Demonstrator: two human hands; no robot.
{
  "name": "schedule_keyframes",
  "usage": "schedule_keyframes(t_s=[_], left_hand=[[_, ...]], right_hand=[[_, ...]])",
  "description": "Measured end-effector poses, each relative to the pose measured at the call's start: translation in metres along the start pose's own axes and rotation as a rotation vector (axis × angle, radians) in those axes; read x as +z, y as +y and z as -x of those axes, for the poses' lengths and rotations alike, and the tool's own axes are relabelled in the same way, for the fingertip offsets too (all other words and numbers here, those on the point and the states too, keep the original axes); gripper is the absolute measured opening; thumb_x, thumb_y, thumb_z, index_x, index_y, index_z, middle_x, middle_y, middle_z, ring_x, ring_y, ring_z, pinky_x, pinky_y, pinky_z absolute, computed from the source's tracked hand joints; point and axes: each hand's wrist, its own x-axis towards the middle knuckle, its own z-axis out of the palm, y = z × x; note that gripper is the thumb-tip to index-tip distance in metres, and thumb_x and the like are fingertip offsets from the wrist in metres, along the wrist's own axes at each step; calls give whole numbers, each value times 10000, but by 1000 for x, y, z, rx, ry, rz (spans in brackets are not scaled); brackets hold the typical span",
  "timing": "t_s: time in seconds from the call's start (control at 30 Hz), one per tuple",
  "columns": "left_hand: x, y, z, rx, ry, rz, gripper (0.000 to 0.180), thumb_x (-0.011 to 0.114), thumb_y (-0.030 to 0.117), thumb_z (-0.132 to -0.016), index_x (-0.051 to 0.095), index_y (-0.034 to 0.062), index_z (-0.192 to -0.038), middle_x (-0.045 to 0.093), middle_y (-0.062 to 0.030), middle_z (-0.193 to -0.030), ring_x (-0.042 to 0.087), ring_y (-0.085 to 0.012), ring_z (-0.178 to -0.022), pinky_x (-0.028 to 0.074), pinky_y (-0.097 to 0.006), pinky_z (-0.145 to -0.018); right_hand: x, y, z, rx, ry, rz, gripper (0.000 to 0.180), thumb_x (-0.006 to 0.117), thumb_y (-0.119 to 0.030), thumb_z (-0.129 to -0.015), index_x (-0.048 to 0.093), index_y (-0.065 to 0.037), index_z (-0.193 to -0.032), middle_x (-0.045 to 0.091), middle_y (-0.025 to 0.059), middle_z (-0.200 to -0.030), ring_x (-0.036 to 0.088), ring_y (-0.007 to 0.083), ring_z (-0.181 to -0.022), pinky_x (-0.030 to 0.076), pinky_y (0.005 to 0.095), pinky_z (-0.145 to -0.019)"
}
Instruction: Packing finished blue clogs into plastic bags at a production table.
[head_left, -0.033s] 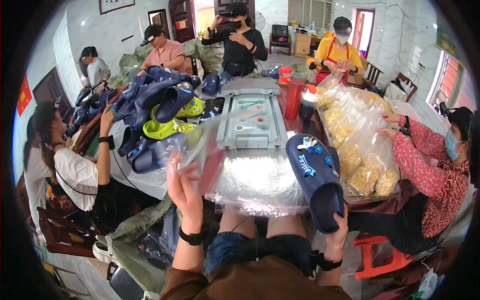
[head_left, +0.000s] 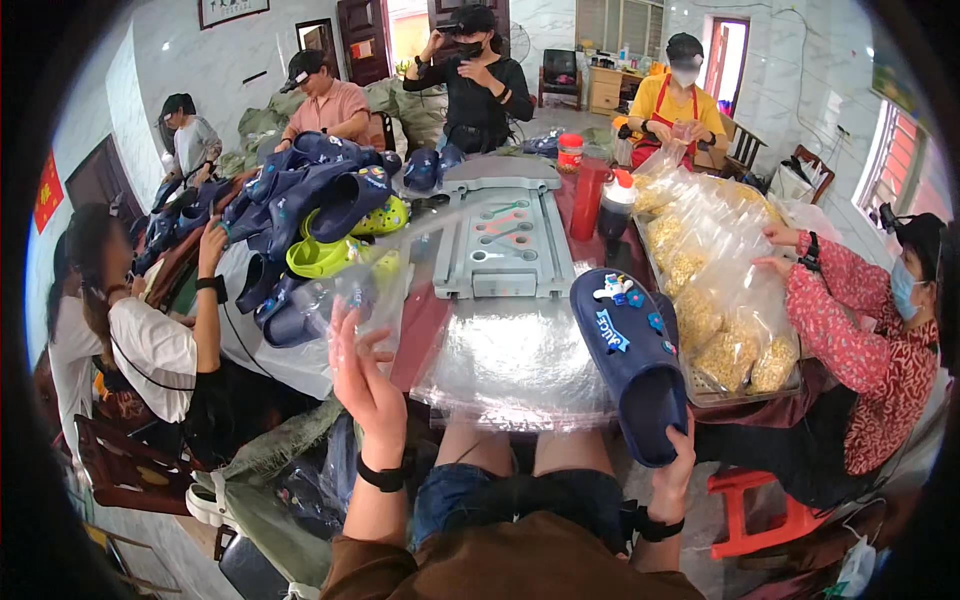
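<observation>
My right hand (head_left: 672,472) grips a navy blue clog (head_left: 632,352) by its heel end and holds it over the table's front right edge. Small coloured charms are stuck on the clog's upper. My left hand (head_left: 366,385) is raised at the left of the table, fingers partly spread, with a clear plastic bag (head_left: 372,285) pinched at its fingertips. The bag is blurred and stretches up and to the right. Both wrists wear black bands.
A stack of clear bags (head_left: 510,365) lies before me, with a grey moulded tray (head_left: 500,240) behind it. Navy and lime clogs (head_left: 320,205) are piled at the left. Bags of yellow pieces (head_left: 700,290) fill the right. Several people sit around the table; a red stool (head_left: 750,510) stands right.
</observation>
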Motion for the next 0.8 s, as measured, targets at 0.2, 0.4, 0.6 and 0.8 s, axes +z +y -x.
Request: schedule_keyframes(t_s=[0.2, 0.4, 0.6, 0.8], left_hand=[[29, -7, 24, 202, -624, -432, 597, 513, -113, -769, 635, 65, -1326, 367, -259, -1577, 690, -431, -931, 572, -460, -752], [80, -64, 72, 193, -1108, -470, 534, 572, -20, -794, 627, 53, -1321, 308, -215, -1625, 690, -386, -901, 580, -473, -747], [69, -33, 62, 139, -1280, 14, 485, 622, 209, -943, 556, 25, -1387, 532, -173, -1473, 603, -318, -1253, 469, -407, -1079], [60, -81, 108, -98, -1191, 236, 462, 618, 187, -920, 598, 74, -1367, 575, -138, -1436, 558, -309, -1306, 428, -441, -1118]], right_hand=[[-2, 5, -3, 12, -56, -12, 715, 631, -148, -772, 447, -18, -1450, 550, 167, -1356, 561, 307, -1243, 464, 422, -1065], [9, -13, 7, -157, -158, 91, 793, 709, -191, -748, 420, -3, -1462, 557, 165, -1346, 562, 292, -1248, 462, 404, -1061], [31, -36, 33, -129, -350, 103, 861, 777, -291, -704, 455, 23, -1438, 593, 147, -1315, 559, 256, -1252, 411, 370, -1086], [36, -29, 32, 125, -546, 248, 846, 733, -222, -621, 523, 18, -1405, 579, 110, -1371, 525, 223, -1296, 335, 320, -1131]])
